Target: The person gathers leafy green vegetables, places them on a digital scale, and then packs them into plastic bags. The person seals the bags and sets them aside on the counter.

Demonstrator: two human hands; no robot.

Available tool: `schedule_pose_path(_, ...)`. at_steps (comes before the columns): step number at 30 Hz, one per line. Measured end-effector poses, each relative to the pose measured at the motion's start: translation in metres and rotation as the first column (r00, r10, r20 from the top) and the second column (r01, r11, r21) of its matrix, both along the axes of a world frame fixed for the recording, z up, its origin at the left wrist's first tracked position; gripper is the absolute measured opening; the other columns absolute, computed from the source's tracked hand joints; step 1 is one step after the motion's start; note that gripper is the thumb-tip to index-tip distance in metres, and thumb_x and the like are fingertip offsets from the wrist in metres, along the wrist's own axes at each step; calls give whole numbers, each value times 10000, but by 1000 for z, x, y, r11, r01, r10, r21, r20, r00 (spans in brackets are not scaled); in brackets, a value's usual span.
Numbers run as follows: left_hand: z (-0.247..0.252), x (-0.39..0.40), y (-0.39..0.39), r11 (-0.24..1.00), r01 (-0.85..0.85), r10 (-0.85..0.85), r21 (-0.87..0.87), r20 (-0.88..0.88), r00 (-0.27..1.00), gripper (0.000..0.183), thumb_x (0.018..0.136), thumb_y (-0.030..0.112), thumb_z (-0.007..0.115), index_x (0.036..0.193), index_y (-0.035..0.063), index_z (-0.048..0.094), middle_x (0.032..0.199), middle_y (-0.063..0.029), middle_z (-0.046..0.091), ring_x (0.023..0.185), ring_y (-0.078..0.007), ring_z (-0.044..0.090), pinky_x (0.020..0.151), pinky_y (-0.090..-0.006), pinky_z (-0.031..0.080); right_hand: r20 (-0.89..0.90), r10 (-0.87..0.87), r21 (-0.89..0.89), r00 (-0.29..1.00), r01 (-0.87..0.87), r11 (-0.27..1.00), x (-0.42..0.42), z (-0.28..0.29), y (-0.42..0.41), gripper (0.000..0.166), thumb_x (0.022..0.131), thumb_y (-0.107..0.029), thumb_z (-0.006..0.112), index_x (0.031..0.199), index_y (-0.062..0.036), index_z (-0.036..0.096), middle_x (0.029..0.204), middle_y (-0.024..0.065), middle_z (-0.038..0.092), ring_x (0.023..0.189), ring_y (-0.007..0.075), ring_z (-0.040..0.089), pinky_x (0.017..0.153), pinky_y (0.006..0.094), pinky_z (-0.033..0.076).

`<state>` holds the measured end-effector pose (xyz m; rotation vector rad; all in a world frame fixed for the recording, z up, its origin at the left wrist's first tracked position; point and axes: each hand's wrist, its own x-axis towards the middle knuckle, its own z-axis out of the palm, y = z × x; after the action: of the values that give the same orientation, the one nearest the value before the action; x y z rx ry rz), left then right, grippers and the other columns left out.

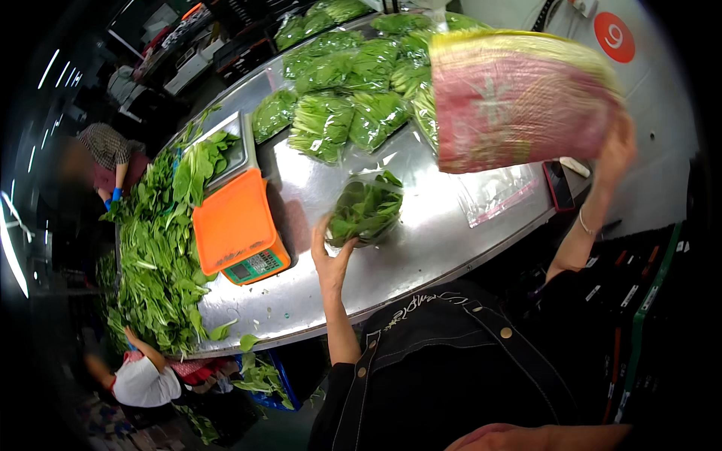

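My left hand [333, 256] has its thumb and fingers around the near left edge of a clear plastic bag of leafy greens [366, 208] on the steel table [316, 293]. At the right, my right hand [619, 141] grips one end of a red and yellow woven plastic sack [519, 104], raised over the table and slightly blurred. The sack bears printed writing and hides part of the filled bags behind it. Below it lie flat clear zip bags [499, 194] with a pink strip.
An orange digital scale [231, 225] stands left, beside a steel scale [234, 152] with loose leaves and heaped greens [158, 270]. Filled bags [321, 121] cover the far side. A phone [558, 186] lies at the right edge. Two people [144, 380] [107, 149] work at the heap.
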<state>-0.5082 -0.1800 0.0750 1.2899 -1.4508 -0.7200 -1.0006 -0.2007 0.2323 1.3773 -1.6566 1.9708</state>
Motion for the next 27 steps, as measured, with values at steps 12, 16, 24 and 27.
schedule_pose_path(12, 15, -7, -12, 989, -143, 128, -41, -257, 958, 394, 753, -78, 600, 1140, -22, 551, 1116, -87, 504, 1083, -192, 494, 944, -299, 372, -259, 214, 659, 942, 10, 752, -7, -230, -140, 617, 776, -388, 662, 1197, 36, 510, 1177, 247, 540, 1106, 403, 494, 944, 422, 397)
schedule_pose_path(16, 21, -9, -11, 965, -243, 218, -101, -213, 952, 263, 800, -70, 553, 1060, -41, 584, 1105, -107, 542, 1060, -198, 512, 925, -301, 387, -160, 401, 808, 902, -114, 578, 27, -249, -241, 785, 694, -497, 706, 1206, 62, 505, 1206, 267, 523, 1110, 372, 515, 954, 385, 397)
schedule_pose_path(24, 19, -10, -11, 947, -290, 221, -135, -378, 899, 132, 813, 13, 602, 943, -1, 586, 1028, -107, 590, 935, -159, 541, 793, -273, 440, 318, 558, 807, 766, -528, 265, 48, -234, -289, 699, 642, -416, 759, 1109, 71, 580, 1031, 188, 638, 967, 263, 611, 880, 317, 445)
schedule_pose_path(27, 28, -14, -14, 956, -270, 197, -116, -429, 881, 111, 803, 7, 611, 908, 7, 575, 1009, -113, 593, 921, -164, 541, 786, -277, 437, 145, 543, 770, 827, -439, 464, 57, -214, -304, 609, 687, -345, 734, 1118, 57, 581, 1065, 188, 631, 992, 269, 600, 888, 328, 441)
